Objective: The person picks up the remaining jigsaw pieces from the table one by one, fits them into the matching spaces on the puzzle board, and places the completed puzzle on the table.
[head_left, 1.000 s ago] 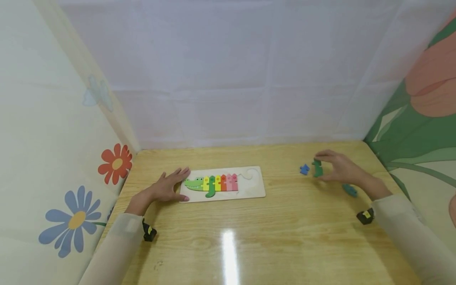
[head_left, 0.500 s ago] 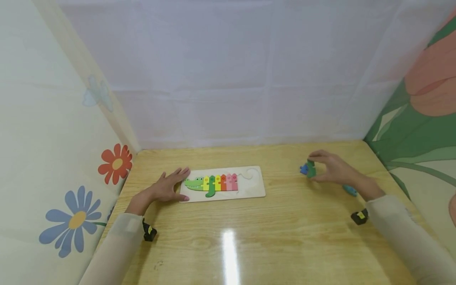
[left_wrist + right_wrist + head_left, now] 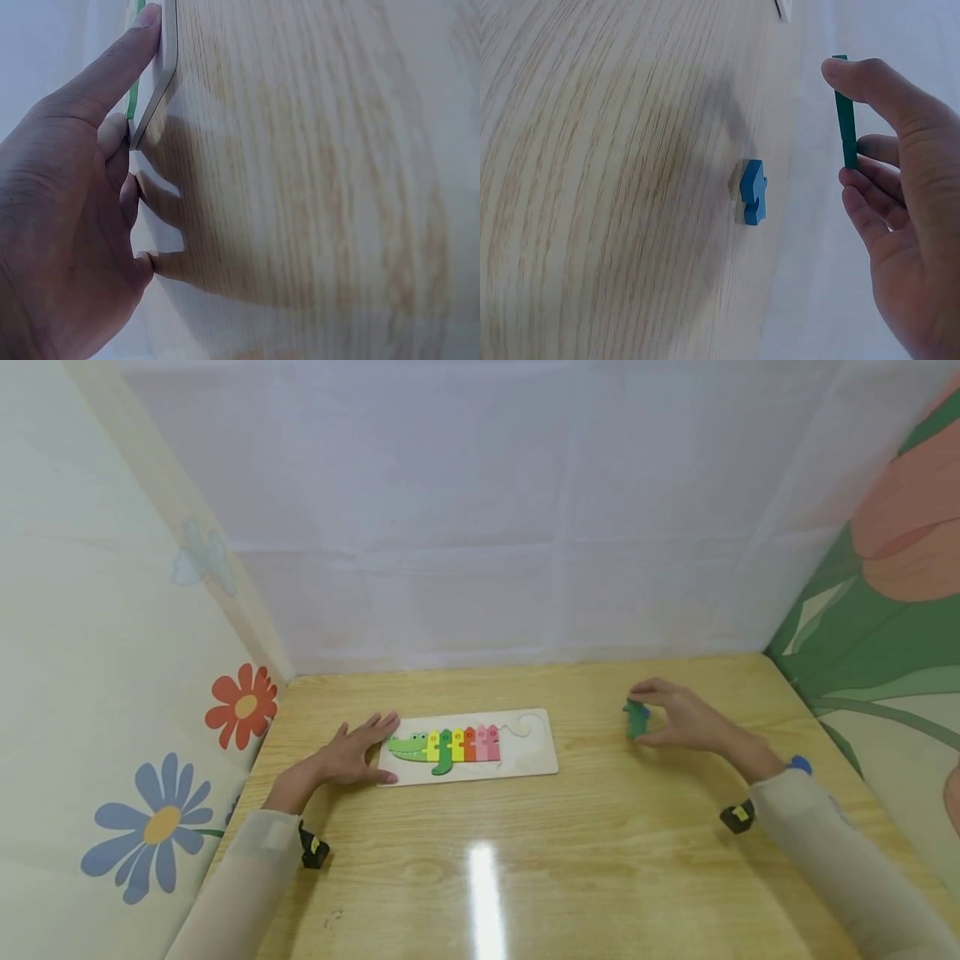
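My left hand (image 3: 352, 754) rests at the left end of a pale wooden puzzle board (image 3: 528, 760), thumb on the near edge and fingertips along the far one. In the left wrist view the straight thumb presses the board's rim (image 3: 168, 52). A green crocodile head and a row of coloured pieces (image 3: 459, 746) lie in it; the curled tail outline at its right end is bare. Between thumb and fingertips, my right hand (image 3: 682, 720) pinches a green puzzle piece (image 3: 845, 120) above the table. A blue puzzle piece (image 3: 754, 191) lies on the table below it, largely hidden behind it in the head view.
Another blue piece (image 3: 800, 764) shows beside the right wrist, partly covered by the sleeve. The wooden table (image 3: 600, 860) meets a white cloth backdrop (image 3: 480, 527) at its far edge. Flower-printed panels (image 3: 161, 693) stand at both sides.
My right hand has carried the green piece leftward, and it now overlaps the small blue piece. The forearm hides the teal piece and uncovers another blue one. The left hand stays put.
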`<state>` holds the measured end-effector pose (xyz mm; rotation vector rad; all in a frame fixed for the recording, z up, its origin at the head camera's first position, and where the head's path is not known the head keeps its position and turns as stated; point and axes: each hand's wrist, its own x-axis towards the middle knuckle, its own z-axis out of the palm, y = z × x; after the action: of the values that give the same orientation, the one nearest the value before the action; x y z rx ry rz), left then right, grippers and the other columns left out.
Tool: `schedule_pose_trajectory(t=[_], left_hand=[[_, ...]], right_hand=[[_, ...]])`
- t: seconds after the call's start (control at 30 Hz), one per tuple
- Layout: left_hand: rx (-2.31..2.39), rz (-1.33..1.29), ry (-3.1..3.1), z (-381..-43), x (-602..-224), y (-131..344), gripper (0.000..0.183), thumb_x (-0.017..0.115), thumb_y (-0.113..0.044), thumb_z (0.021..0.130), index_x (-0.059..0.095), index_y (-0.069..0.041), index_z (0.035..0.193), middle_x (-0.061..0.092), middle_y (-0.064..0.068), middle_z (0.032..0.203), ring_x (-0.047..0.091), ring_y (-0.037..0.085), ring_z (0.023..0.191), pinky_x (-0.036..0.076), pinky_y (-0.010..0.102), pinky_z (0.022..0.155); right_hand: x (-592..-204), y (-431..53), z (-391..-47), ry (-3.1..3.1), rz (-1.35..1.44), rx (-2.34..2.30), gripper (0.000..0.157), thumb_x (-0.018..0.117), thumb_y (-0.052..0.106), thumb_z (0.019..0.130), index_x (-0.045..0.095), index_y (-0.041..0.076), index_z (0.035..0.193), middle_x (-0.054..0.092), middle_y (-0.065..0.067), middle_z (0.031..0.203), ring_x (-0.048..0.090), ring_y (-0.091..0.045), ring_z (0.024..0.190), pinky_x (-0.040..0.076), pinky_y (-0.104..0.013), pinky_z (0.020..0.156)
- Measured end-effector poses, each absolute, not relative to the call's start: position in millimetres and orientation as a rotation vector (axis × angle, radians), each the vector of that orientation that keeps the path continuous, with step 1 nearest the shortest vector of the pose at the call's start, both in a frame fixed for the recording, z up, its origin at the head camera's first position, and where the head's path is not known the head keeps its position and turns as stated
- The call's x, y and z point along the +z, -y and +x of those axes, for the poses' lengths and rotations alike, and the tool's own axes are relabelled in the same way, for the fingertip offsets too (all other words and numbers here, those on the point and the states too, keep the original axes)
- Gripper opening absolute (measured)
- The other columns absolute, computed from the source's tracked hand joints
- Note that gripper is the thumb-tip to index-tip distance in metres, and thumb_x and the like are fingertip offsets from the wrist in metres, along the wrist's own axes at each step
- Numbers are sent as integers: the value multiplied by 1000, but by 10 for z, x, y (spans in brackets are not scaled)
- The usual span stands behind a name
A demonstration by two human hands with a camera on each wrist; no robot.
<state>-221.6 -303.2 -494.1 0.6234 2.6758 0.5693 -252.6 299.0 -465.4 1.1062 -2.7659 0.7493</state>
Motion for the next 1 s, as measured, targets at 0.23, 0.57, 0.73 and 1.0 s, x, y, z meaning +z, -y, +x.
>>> schedule_pose_trajectory(t=[0.23,0.57,0.73,1.0], left_hand=[[577,612,-2678,-2199,-4943,3026,109,82,-51,90,23,-6,169,17,18,176,8,48,161,-4,80,119],[585,614,-2673,-2202,-4931,3021,109,82,-51,90,23,-5,169,17,18,176,7,48,161,-5,81,119],[586,612,-2675,-2206,-4927,3025,109,83,-51,89,23,-6,169,17,18,176,7,48,162,-5,80,119],[602,608,-2674,-2200,-4928,3023,109,83,-51,89,22,-5,169,16,18,176,7,48,161,-6,80,119]], right_hand=[[-4647,-2875,-2537,2784,1132,766,72,97,15,76,65,-13,133,63,-25,135,64,-44,121,54,-59,102],[-4656,-2724,-2537,2780,1165,757,72,97,16,75,65,-12,134,62,-25,136,63,-44,122,56,-58,100],[-4678,-2656,-2541,2763,1196,734,71,96,18,77,66,-11,134,63,-25,136,63,-44,123,56,-57,101],[-4662,-2516,-2561,2724,1246,772,72,97,16,76,65,-10,135,63,-23,137,62,-43,125,55,-57,103]])
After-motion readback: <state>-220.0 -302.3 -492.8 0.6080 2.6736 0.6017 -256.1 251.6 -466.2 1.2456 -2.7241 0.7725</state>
